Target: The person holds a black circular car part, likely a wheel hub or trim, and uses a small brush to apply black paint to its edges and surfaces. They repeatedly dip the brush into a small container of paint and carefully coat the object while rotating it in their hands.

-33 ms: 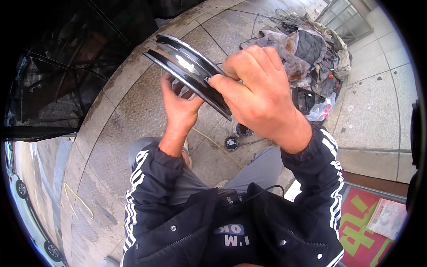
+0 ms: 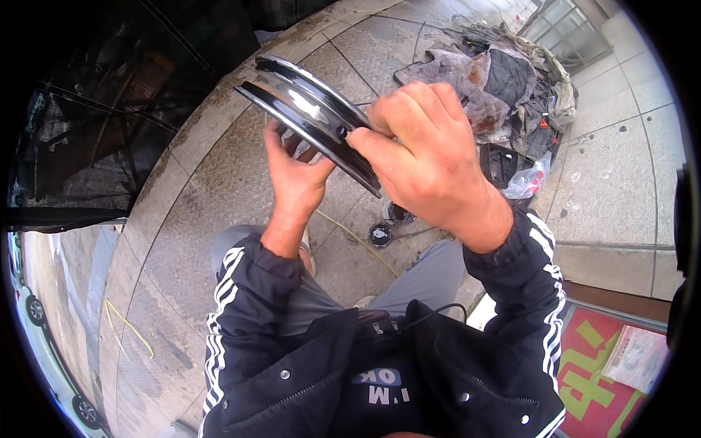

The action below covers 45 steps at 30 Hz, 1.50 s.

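A glossy black wheel rim [image 2: 310, 111] is held up tilted in front of me, its grooved outer channel facing me. My left hand [image 2: 298, 182] grips its lower side from beneath, with some fingertips hidden behind the edge. At the right end of the rim, my right hand [image 2: 432, 157] is closed, thumb and curled fingers pinched together against the channel. Whatever lies in that pinch, if anything, is hidden. Just beside the thumb tip, a small dark hole or fitting [image 2: 342, 132] shows in the channel.
Two small round containers with black contents, one nearer [image 2: 380, 235], stand on the paving between my knees. Beyond my right hand lies a heap of dirty cloths [image 2: 504, 80], with a black tray [image 2: 498, 165] and a plastic bag [image 2: 529, 179]. A yellow hose [image 2: 358, 239] crosses the ground.
My right hand has shifted slightly right and down along the rim, uncovering more of the small dark spot. The rim and my left hand stay nearly still.
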Tool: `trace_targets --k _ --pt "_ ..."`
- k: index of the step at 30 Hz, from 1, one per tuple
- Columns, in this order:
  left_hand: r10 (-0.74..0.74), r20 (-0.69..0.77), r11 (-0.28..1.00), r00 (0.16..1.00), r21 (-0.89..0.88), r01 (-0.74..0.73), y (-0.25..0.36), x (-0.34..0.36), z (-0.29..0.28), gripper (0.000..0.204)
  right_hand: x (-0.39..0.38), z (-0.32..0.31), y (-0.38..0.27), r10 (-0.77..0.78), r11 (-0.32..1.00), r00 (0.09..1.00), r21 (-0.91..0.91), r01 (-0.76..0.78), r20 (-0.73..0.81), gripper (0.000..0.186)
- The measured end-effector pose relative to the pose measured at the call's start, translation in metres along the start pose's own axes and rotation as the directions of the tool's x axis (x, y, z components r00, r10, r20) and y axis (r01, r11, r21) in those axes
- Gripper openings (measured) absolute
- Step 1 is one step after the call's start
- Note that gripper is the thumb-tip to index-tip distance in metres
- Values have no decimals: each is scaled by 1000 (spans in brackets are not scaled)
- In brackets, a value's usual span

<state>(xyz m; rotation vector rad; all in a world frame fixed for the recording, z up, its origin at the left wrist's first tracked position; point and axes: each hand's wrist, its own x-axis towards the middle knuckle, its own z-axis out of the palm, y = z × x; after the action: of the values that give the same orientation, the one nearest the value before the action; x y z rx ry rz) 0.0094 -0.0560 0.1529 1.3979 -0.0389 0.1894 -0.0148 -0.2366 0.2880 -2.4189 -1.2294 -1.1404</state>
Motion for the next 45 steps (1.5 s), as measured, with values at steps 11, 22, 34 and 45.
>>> trace_targets --k 11,22,34,45 --pt "17 -41 997 999 75 -13 -4 1 -7 100 -11 0 -10 -19 996 1000 -88 20 5 17" --pt "154 30 973 988 169 -157 -9 11 -5 104 -6 1 -13 88 988 996 126 -86 -10 13" --pt "241 107 941 965 218 -260 6 3 3 44 -20 -10 -15 103 980 995 169 -102 7 17" --pt "131 145 966 981 204 -159 -64 3 -30 56 -37 -28 -24 101 981 994 163 -107 46 24"
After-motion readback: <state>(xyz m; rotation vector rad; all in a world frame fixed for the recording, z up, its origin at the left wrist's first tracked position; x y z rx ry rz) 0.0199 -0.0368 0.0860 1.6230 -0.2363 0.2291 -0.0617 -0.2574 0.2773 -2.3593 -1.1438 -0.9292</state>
